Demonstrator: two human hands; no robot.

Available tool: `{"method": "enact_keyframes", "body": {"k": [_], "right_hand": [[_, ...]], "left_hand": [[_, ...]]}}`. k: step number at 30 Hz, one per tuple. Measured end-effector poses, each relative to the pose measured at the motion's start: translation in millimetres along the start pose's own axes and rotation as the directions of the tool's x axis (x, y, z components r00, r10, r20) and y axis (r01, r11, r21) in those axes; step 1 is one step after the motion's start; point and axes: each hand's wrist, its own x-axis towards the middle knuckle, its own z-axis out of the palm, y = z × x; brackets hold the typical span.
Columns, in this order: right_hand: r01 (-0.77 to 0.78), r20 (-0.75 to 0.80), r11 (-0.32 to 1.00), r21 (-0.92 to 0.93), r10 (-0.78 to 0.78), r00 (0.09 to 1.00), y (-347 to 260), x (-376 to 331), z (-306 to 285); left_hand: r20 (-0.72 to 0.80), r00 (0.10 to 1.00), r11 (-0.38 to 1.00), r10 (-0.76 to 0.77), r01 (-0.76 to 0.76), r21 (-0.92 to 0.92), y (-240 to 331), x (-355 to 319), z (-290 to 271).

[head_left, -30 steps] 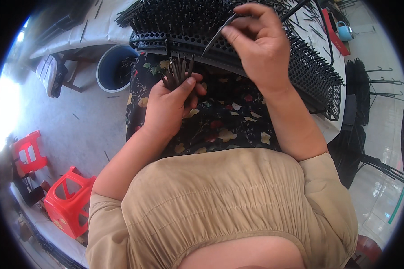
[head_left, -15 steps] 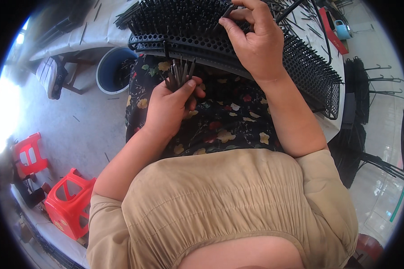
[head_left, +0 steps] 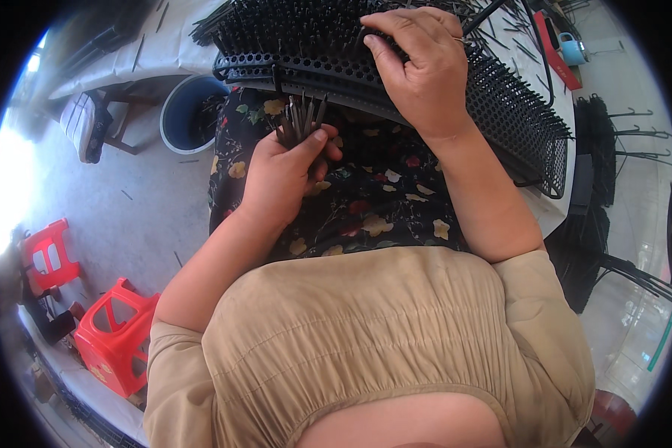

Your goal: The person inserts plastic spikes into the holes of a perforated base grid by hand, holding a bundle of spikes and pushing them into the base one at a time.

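Hands: two, both yours. Your left hand (head_left: 295,158) is closed around one bundle of slim dark rods (head_left: 300,123), tips up, fanned slightly, above your lap. At least five tips can be made out; overlap prevents an exact count. Your right hand (head_left: 425,78) is over the black perforated rack (head_left: 306,71), thumb and fingers bent close together among the standing rods (head_left: 291,26); you show its back, so whether a rod is pinched there cannot be told. Standing rods: dozens, too dense to number, upright behind the honeycomb-holed front edge, more of them to the right of your forearm.

Beneath the rack, one table with a white covering (head_left: 179,41); loose dark rods lie on it, many, uncounted.

On the floor to your left: one blue bucket (head_left: 170,123), dark slender pieces inside, count obscured by shadow. Red plastic stools, two: a nearer one (head_left: 108,340) and a farther one (head_left: 52,261). At upper right: one light-blue mug (head_left: 571,52) just beside one red box (head_left: 551,45). Garments on you, two visible: tan top (head_left: 373,321), black floral bottom (head_left: 381,205).
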Motion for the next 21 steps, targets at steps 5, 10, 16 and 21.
{"method": "enact_keyframes", "body": {"k": [5,10,16,21], "right_hand": [[0.201,-0.064,0.980,-0.016,-0.201,0.977,13,-21,13],[-0.678,0.544,0.531,0.508,0.413,0.731,-41,-43,0],[-0.739,0.473,0.275,0.616,0.621,0.625,-17,-33,-6],[-0.412,0.032,0.756,0.508,0.462,0.886,16,-38,-9]], "left_hand": [[0.060,0.998,0.998,0.008,-0.004,-0.057,0,-1,0],[0.098,0.993,0.998,0.059,-0.055,-0.040,-2,-3,4],[0.175,0.984,0.997,0.030,-0.017,-0.075,2,-5,-1],[0.136,0.990,0.997,-0.046,0.053,-0.049,2,-2,2]]}}
